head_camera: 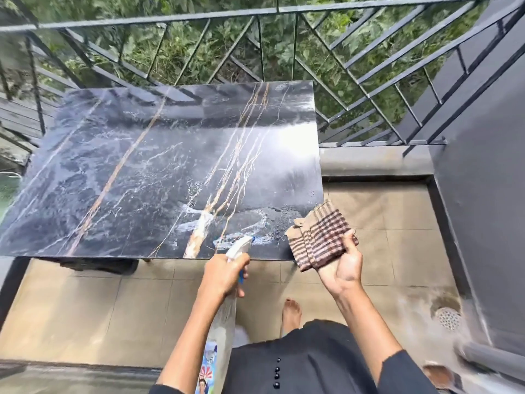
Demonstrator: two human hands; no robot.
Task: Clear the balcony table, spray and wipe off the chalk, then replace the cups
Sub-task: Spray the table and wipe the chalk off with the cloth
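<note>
The dark marble table (136, 172) stands against the railing, its top bare of cups. Wet spray droplets and smeared whitish chalk (244, 223) lie near its front right corner. My left hand (224, 275) grips a clear spray bottle (224, 322) by its neck, a finger on the blue trigger, with the white nozzle over the table's front edge. My right hand (342, 265) holds a folded brown-and-beige checked cloth (318, 237) just off the table's front right corner, above the floor.
A black metal railing (255, 15) runs behind and to the right of the table, with greenery beyond. A dark grey wall (488, 194) closes the right side. The tiled floor (85, 308) has a round drain (449, 318) at the right. My bare foot (291, 312) stands below the table.
</note>
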